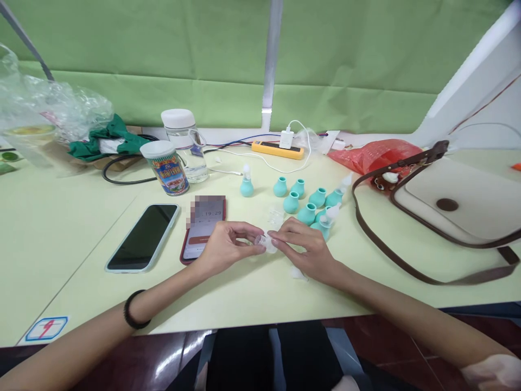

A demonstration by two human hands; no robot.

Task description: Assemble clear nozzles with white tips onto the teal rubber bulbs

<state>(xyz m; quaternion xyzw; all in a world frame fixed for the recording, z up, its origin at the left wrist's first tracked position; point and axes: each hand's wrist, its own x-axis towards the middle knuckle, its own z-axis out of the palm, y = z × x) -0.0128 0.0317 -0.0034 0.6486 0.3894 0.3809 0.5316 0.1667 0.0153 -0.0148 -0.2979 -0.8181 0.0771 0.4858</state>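
Between my two hands, above the front middle of the table, is a small translucent plastic fitting [266,242] with a ringed open end facing left. The thumb and fingers of my left hand [230,244] pinch its left end. My right hand [305,247] grips its right side between thumb and fingertips. Just beyond lie more clear plastic pieces [275,218]. Several teal rubber bulbs [291,202] stand behind my right hand, most with open necks. A teal bulb with a translucent tip [246,184] stands apart on the left. Another white piece [298,273] lies below my right hand.
Left of my hands lie a dark-screened phone [142,239] and a lit phone [199,233]. Behind them stand a printed cup [166,171] and a water bottle [191,146]. A yellow power strip [277,150] is at the back; a white handbag [468,195] sits right.
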